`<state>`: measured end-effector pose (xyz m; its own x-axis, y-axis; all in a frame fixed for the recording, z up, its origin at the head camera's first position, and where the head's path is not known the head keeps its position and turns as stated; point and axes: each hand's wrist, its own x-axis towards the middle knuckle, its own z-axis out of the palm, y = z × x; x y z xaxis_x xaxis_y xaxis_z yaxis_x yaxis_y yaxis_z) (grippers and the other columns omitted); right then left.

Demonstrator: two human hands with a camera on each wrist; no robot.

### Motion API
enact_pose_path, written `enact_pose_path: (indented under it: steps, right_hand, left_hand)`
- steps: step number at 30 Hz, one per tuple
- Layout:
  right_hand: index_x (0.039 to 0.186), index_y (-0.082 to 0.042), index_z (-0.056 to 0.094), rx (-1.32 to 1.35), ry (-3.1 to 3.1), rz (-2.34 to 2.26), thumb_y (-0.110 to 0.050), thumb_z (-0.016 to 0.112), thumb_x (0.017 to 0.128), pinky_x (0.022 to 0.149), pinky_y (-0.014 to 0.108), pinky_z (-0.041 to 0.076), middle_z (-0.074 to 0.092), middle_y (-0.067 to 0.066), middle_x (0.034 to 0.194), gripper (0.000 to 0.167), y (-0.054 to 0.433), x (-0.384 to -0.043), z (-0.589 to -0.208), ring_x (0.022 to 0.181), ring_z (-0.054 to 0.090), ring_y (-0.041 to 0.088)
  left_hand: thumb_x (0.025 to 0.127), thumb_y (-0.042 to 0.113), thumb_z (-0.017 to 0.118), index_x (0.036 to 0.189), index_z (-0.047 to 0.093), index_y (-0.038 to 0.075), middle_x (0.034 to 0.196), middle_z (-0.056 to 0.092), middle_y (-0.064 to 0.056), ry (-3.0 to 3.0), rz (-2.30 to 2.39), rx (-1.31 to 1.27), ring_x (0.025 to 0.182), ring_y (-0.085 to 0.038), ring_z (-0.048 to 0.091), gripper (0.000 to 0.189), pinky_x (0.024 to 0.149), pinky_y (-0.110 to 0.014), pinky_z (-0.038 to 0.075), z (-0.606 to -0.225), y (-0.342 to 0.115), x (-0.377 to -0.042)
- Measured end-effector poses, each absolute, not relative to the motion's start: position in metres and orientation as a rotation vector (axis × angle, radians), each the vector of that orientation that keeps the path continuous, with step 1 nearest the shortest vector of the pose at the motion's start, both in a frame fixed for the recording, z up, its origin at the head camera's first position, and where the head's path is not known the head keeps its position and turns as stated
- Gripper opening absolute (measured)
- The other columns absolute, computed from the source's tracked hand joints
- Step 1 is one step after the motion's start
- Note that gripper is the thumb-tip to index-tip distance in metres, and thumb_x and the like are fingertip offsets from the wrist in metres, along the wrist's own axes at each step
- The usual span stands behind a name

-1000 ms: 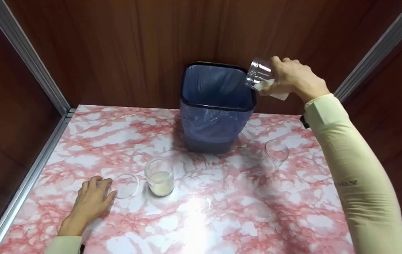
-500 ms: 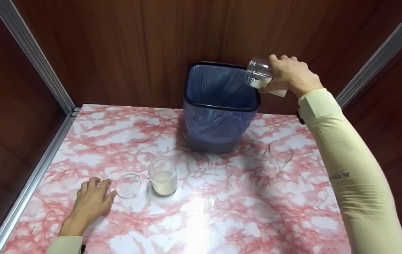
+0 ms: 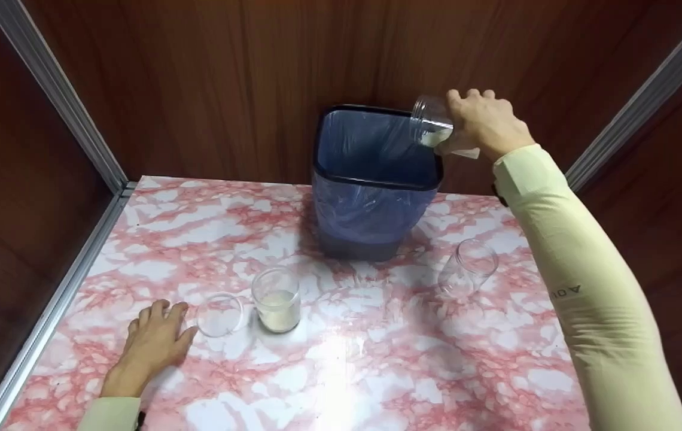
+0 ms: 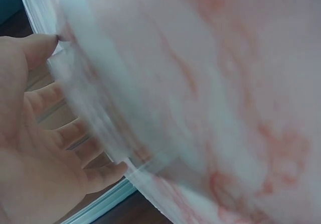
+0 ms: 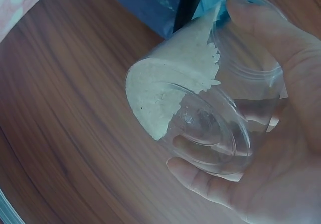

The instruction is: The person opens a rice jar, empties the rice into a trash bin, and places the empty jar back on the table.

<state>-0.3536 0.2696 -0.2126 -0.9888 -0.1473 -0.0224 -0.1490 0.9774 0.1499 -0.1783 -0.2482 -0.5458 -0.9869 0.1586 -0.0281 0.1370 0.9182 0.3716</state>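
Observation:
Over the right rim of the bin (image 3: 375, 221), my right hand (image 3: 487, 123) grips a clear plastic jar (image 3: 431, 123) with a threaded neck. The jar is tilted, its mouth toward the bin, with white rice-like grains (image 5: 165, 83) along its lower side. My left hand (image 3: 155, 341) rests low at the left of the table, fingers loosely bent. Its fingertips are at the edge of a clear, blurred object (image 4: 100, 108) in the left wrist view. Beside it in the head view is a clear round rim (image 3: 221, 314).
A clear cup (image 3: 277, 305) partly filled with pale contents stands left of centre. Another clear cup (image 3: 469, 269) stands right of the bin. The bin has a black rim and a blue liner. Dark wood panels (image 3: 257, 78) surround the marbled table (image 3: 227, 251).
My right hand has moved left, bringing the jar's mouth further over the bin. The left hand has stayed in place. The view has shifted slightly.

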Motion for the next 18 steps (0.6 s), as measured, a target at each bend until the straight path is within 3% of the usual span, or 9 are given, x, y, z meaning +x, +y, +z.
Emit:
enact_pose_path:
  steps: [6, 18]
  right_hand:
    - [0.130, 0.004, 0.039, -0.309, 3.158, 0.329, -0.041, 0.078, 0.074, 0.083, 0.066, 0.042, 0.051, 0.036, 0.116, 0.082, 0.266, -0.356, -0.213, 0.102, 0.045, 0.053]
    - [0.128, 0.002, 0.040, -0.323, 3.134, 0.340, -0.039, 0.075, 0.076, 0.085, 0.065, 0.040, 0.049, 0.036, 0.117, 0.075, 0.257, -0.362, -0.212, 0.106, 0.043, 0.053]
  left_hand:
    - [0.095, 0.037, 0.059, 0.137, 0.048, 0.009, 0.139, 0.040, -0.031, 3.003, 0.549, 0.243, 0.124, -0.056, 0.038, 0.052, 0.093, -0.074, 0.028, -0.539, -0.249, -0.178]
    - [0.095, 0.029, 0.057, 0.135, 0.051, 0.003, 0.135, 0.047, -0.033, 3.132, 0.547, 0.200, 0.124, -0.055, 0.041, 0.048, 0.096, -0.072, 0.029, -0.522, -0.244, -0.177]
